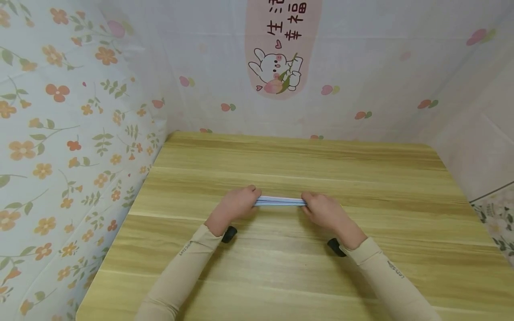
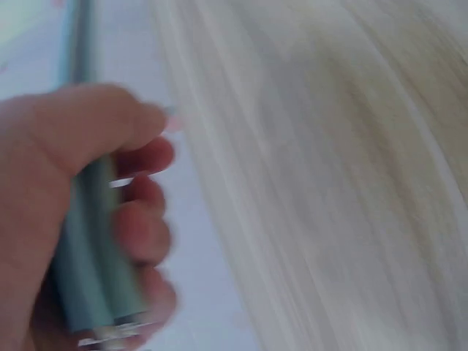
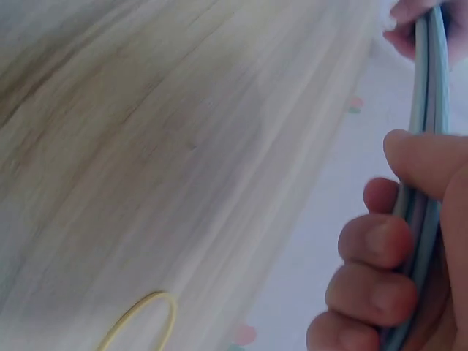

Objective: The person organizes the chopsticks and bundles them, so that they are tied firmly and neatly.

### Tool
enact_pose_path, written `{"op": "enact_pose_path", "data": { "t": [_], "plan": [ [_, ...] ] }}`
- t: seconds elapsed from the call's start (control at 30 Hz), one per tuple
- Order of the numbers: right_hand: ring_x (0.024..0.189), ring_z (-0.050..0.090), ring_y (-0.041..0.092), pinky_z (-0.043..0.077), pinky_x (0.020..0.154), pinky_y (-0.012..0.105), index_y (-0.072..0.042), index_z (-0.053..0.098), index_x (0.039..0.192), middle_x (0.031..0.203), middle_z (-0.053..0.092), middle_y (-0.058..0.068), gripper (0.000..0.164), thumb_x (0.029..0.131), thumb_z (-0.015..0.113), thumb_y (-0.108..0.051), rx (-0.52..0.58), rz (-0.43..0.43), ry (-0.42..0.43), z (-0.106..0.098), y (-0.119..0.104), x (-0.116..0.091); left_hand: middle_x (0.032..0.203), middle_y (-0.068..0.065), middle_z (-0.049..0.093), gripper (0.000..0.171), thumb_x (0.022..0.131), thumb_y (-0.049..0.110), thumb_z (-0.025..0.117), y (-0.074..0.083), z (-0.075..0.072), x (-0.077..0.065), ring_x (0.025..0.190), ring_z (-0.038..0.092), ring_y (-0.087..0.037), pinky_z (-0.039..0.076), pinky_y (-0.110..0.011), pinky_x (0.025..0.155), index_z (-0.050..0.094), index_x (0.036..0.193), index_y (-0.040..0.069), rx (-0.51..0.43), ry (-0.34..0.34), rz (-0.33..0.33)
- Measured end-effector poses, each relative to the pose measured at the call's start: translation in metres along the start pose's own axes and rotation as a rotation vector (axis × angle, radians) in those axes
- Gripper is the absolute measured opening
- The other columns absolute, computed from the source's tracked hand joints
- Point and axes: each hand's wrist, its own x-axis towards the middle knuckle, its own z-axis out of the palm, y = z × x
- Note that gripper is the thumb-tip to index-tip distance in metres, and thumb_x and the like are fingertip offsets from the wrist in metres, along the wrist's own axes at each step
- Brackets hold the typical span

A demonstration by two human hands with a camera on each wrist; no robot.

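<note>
A: While both hands have the bundle, what's the finger state?

B: Curled firmly round it, both sides. Left hand [image 1: 238,203]: thumb across the layers, fingers [image 2: 146,230] wrapped round the other side. Right hand [image 1: 323,212]: same hold, mirrored.

A: And the bundle [image 1: 281,201] itself?

B: Pale blue and lilac layers, stacked narrow, running straight from hand to hand. Material: can't tell. One end shows by the left hand's lower fingers, blurred.

A: Position?

B: Looks lifted off the table [image 1: 281,276]. Roughly parallel to the far edge, well in from the left and right edges. Near edge is out of view.

A: How to do this bit well?

B: My read: step in hand is holding the layers together and straight. Pinch every layer, not just the outer ones. Pull evenly; one side harder would probably skew the stack. Hands level. If layers fan out, even up their edges, then squeeze again.

A: Hazards?

B: Thin yellow loop [image 3: 172,311] by the right hand; can't tell what it hangs from. I'd watch for snags. Black piece [image 1: 230,234] at the left wrist, so mind knocks on the table.

A: Past the far edge?

B: Rabbit-print cloth [image 1: 353,67]. Well apart from the hands.
</note>
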Motion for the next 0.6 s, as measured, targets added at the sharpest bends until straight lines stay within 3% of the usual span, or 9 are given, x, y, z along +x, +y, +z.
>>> {"op": "enact_pose_path", "data": {
  "t": [0.2, 0.4, 0.6],
  "plan": [
    [0.045, 0.030, 0.009, 0.024, 0.041, 0.022, -0.010, 0.047, 0.070, 0.054, 0.034, -0.004, 0.032, 0.087, 0.071, -0.024, -0.105, -0.002, 0.087, -0.0012, -0.0042, 0.0006, 0.081, -0.003, 0.064, 0.020, 0.085, 0.026, 0.073, 0.0032, -0.0012, -0.0007, 0.064, 0.062, -0.015, 0.051, -0.029, 0.051, 0.062, 0.092, 0.009, 0.154, 0.121, -0.006],
    [0.044, 0.031, 0.010, 0.027, 0.037, 0.025, -0.010, 0.046, 0.068, 0.051, 0.035, -0.003, 0.037, 0.083, 0.075, -0.027, -0.167, -0.015, 0.153, -0.0028, -0.0058, 0.0008, 0.080, 0.000, 0.062, 0.015, 0.083, 0.024, 0.074, 0.0025, -0.0038, 0.0003, 0.067, 0.060, -0.012, 0.050, -0.026, 0.057, 0.068, 0.084, 0.011, 0.234, 0.205, 0.065],
    [0.043, 0.032, 0.009, 0.030, 0.035, 0.028, -0.010, 0.047, 0.069, 0.050, 0.037, -0.003, 0.038, 0.079, 0.078, -0.030, -0.201, -0.060, 0.204, -0.0038, -0.0060, -0.0001, 0.080, -0.002, 0.064, 0.012, 0.085, 0.020, 0.073, 0.0021, -0.0090, 0.0003, 0.065, 0.060, -0.012, 0.051, -0.026, 0.055, 0.066, 0.085, 0.010, 0.170, 0.162, 0.078]
  ]
}}
